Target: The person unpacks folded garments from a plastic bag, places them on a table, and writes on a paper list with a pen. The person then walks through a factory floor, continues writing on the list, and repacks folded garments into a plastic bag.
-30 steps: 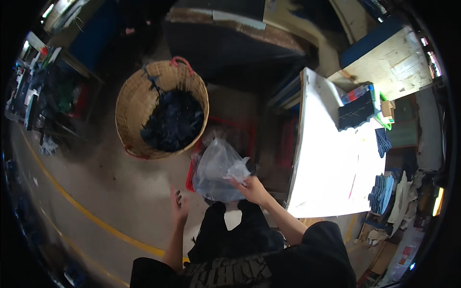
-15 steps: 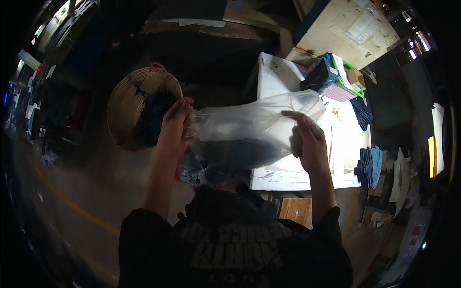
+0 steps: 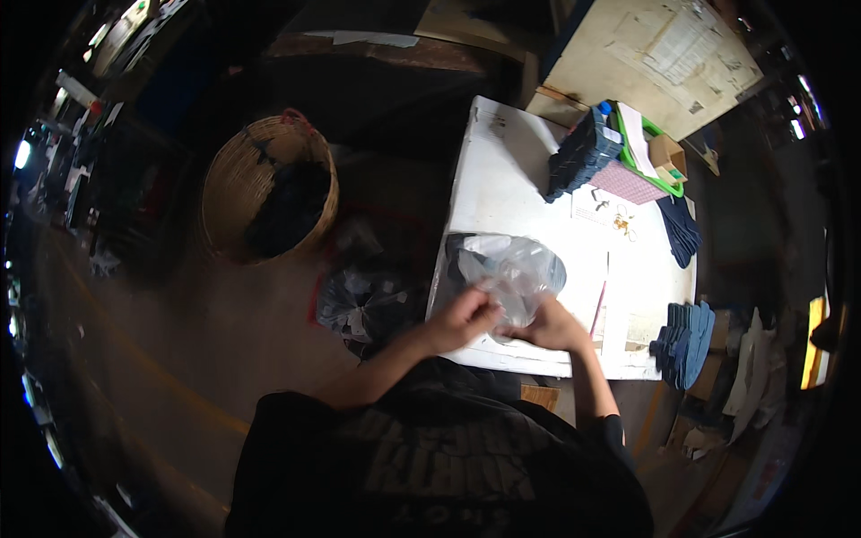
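Clear plastic bag (image 3: pixel 516 260) is sitting on bench (image 3: pixel 655 278), dark pieces (image 3: pixel 558 271) already inside; plastic is being bunched, no knot showing yet. Left hand (image 3: pixel 473 314) is pinching bunched plastic; right hand (image 3: pixel 558 327) is touching bag, fingers blurred, can't tell grip. From bag: wicker basket (image 3: pixel 235 179) at 10 o'clock, holding dark heap (image 3: pixel 291 211); second bag (image 3: pixel 363 307) at 8, looking dark inside; green-rimmed basket (image 3: pixel 628 183) at 2, holding small carton (image 3: pixel 668 160).

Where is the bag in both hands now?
In the head view, the clear plastic bag is right of centre, seemingly resting on the white table near its left edge, held by the left hand and right hand.
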### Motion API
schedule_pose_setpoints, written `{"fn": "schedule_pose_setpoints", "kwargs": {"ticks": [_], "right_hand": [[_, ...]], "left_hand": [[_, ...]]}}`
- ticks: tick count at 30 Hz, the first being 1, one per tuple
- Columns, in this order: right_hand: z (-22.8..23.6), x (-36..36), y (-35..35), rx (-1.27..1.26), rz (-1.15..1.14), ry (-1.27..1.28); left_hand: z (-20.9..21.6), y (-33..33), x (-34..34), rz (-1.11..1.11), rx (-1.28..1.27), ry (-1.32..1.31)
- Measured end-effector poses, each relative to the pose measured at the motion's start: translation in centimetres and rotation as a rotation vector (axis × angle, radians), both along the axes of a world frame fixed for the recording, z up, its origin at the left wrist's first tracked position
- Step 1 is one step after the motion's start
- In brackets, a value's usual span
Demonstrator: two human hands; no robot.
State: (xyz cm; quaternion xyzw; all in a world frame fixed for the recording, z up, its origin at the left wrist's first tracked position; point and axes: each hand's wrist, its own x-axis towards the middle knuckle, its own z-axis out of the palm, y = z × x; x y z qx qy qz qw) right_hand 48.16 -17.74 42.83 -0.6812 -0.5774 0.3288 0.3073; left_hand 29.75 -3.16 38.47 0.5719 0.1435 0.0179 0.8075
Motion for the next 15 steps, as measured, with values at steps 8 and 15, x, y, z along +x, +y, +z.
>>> {"fn": "schedule_pose_setpoints", "kwargs": {"ticks": [8, 15], "right_hand": [[-6.5, -5.6, 7.2, -0.135, 0.07, 0.355], [-2.0, -11.8, 14.9, -0.092, 0.022, 0.654]], "left_hand": [[0.5, -0.4, -4.5, 0.43, 0.597, 0.046], [0.3, 3.2, -11.2, 0.695, 1.144, 0.003]]}}
